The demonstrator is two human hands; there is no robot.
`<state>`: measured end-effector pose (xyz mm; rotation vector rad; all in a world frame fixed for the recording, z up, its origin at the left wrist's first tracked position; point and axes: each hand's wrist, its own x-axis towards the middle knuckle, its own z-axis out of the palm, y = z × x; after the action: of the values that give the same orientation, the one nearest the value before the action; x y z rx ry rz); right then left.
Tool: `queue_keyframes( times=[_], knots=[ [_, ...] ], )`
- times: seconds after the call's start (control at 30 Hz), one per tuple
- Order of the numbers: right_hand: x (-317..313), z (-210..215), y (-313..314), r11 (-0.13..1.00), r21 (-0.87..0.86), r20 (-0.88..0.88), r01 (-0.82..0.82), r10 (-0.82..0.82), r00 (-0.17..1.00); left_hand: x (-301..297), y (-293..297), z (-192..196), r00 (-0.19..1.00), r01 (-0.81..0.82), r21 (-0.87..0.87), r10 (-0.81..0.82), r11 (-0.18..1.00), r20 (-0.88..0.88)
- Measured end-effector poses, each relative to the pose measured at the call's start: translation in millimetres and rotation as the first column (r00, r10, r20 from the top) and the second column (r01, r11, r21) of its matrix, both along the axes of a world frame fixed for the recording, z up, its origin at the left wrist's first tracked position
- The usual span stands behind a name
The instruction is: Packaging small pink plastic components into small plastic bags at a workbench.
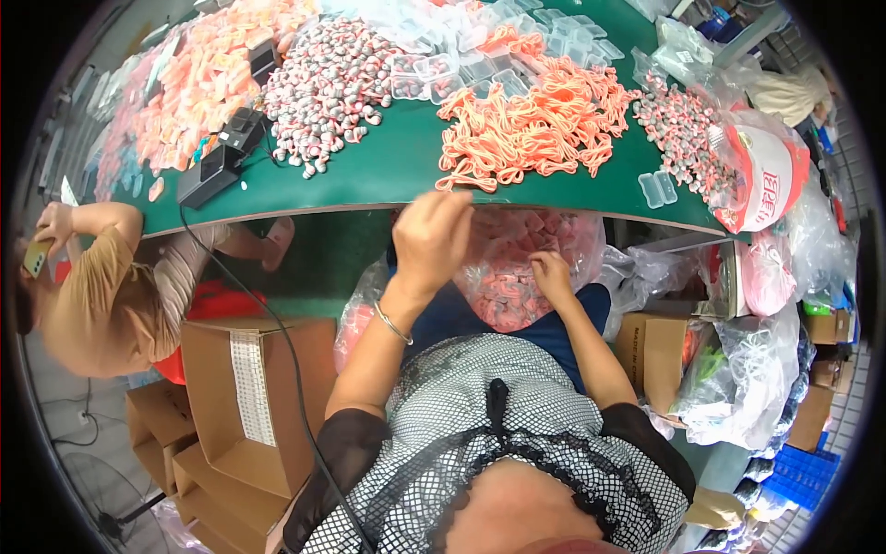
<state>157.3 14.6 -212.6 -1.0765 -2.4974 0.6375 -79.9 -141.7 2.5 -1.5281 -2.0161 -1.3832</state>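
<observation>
Orange cords (544, 120), folded into loops and massed in a heap, lie on the green table (392, 162) right of its middle, a few loops reaching to the front edge. At the far left, beyond the table's end, a co-worker (101, 305) in a tan top holds up a phone (37, 258). Next along the table comes a broad spread of peach-coloured pieces (198, 78), with a black box-shaped device (210, 175) at its near side, from which a black cable (300, 392) runs down past an open cardboard box (263, 397). Then comes a pile of rounded grey-and-pink pieces (328, 83), with clear plastic cases (563, 28) behind and to its right. The person's left hand (432, 238), a bangle (393, 324) on its wrist, is raised at the table's front edge, just beside the nearest cord loops; its fingers are curled in, and whether they grip anything cannot be told. Below the edge, between the thighs, sits a clear bag (517, 277) of pinkish packets. The right hand (551, 277) is over that bag's right part, fingers bent towards the thumb; whether they pinch something cannot be told either. Farther right are a small clear case (657, 189), a scatter of small grey-and-pink parts (678, 129) and a red-and-white bag (761, 171).
</observation>
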Motion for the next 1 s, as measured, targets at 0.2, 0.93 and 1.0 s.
queue_keyframes(
  times=[0.2,0.93,1.0],
  knots=[
    [5.8,176.4,-0.9,0.989,0.114,-0.463,-0.096,0.139,0.876,-34.4,3.8,0.0,0.988,-0.152,-0.178,0.15,0.972,-0.026],
    [4.5,219.3,94.8,0.919,0.33,-0.187,-0.217,0.289,0.939,-22.9,15.7,11.6,0.996,-0.064,-0.112,0.057,0.992,-0.061],
    [4.7,219.8,96.3,0.91,0.328,-0.204,-0.255,0.331,0.921,-23.3,23.9,9.4,0.989,-0.052,-0.154,0.03,0.987,-0.142]
  ],
)
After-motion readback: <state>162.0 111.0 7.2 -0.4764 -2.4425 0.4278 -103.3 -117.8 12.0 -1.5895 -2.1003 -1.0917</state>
